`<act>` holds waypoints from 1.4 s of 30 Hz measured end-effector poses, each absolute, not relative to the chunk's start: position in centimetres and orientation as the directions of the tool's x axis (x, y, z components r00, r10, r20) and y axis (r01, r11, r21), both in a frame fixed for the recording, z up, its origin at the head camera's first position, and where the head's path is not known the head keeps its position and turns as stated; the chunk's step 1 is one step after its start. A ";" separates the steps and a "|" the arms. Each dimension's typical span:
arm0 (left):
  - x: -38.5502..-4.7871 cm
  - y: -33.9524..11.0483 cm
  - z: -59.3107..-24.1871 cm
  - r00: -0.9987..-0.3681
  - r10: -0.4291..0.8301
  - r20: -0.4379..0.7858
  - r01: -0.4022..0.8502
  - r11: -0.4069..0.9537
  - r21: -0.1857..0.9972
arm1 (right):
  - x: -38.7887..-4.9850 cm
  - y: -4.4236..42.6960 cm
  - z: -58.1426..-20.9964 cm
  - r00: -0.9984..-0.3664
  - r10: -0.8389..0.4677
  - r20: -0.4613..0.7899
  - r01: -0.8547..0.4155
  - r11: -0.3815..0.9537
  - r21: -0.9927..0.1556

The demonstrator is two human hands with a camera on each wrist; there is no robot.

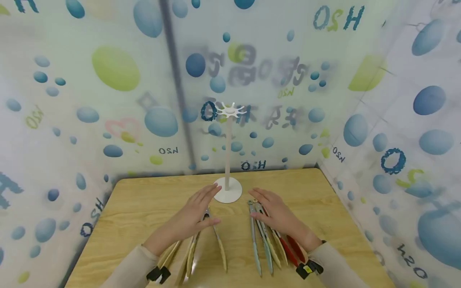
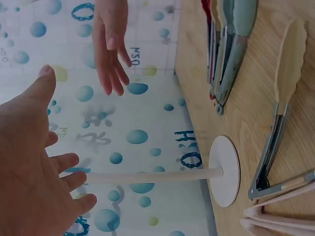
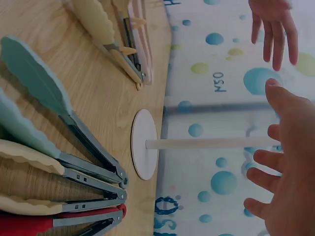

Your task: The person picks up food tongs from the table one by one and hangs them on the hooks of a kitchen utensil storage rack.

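Observation:
My left hand (image 1: 194, 213) is held in the air above the left part of the table, fingers extended and thumb apart. Across from it my right hand (image 1: 276, 214) hovers in the same way, and both hold nothing. Between and beyond them stands a white rack (image 1: 228, 194) with a round base, a thin post and a spoked top (image 1: 230, 111). Under the left hand lie spread cream-tipped tongs (image 2: 290, 64) and pale pinkish tongs (image 2: 278, 223). Below the right hand teal-tipped tongs (image 3: 39, 73), cream-tipped tongs (image 3: 29, 157) and red tongs (image 3: 29, 224) lie side by side.
The wood-grain table (image 1: 144, 196) has its back edge close to a hanging curtain (image 1: 119, 104) printed with blue and green dots. More curtain (image 1: 435, 140) encloses the right side. Nothing hangs from the rack's spokes.

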State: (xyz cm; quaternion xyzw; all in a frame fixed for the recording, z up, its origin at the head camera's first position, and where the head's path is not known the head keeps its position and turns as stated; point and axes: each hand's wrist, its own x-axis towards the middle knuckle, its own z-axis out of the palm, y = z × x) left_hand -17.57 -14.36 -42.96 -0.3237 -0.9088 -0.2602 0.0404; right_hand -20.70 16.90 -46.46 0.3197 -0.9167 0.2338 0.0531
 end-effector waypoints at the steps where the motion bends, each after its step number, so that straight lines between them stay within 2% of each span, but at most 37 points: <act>1: -17.9 -14.4 -43.0 -0.797 0.557 0.236 0.587 0.617 0.524 | -21.1 16.9 -46.6 -0.806 -0.537 0.248 -0.588 0.679 -0.440; 3: -18.5 -14.3 -43.0 -0.817 0.530 0.228 0.531 0.537 0.655 | -22.1 16.9 -46.8 -0.831 -0.491 0.260 -0.549 0.654 -0.520; 6: -20.0 -14.3 -43.0 -0.839 0.489 0.240 0.469 0.426 0.774 | -23.9 16.4 -46.6 -0.853 -0.438 0.284 -0.508 0.572 -0.644; 11: -24.6 -13.8 -43.0 -0.853 0.422 0.307 0.444 0.280 0.851 | -28.4 14.2 -44.1 -0.888 -0.348 0.300 -0.434 0.422 -0.796; 15: -28.5 -13.0 -42.7 -0.864 0.403 0.301 0.415 0.232 0.880 | -32.2 11.8 -41.2 -0.920 -0.256 0.296 -0.369 0.315 -0.875; 21: -32.8 -11.9 -42.7 -0.895 0.386 0.221 0.314 0.197 0.929 | -35.5 8.4 -37.4 -0.932 -0.179 0.314 -0.352 0.254 -0.901; 27: -34.8 -11.4 -43.3 -0.908 0.386 0.166 0.275 0.247 0.929 | -36.9 6.0 -36.1 -0.935 -0.169 0.311 -0.342 0.205 -0.917; 31: -35.4 -11.2 -43.4 -0.903 0.412 0.124 0.248 0.263 0.932 | -37.3 5.2 -36.1 -0.930 -0.161 0.330 -0.356 0.171 -0.919; 42: -34.4 -10.8 -43.4 -0.890 0.444 0.102 0.232 0.250 0.940 | -36.5 5.5 -35.9 -0.933 -0.154 0.326 -0.356 0.243 -0.902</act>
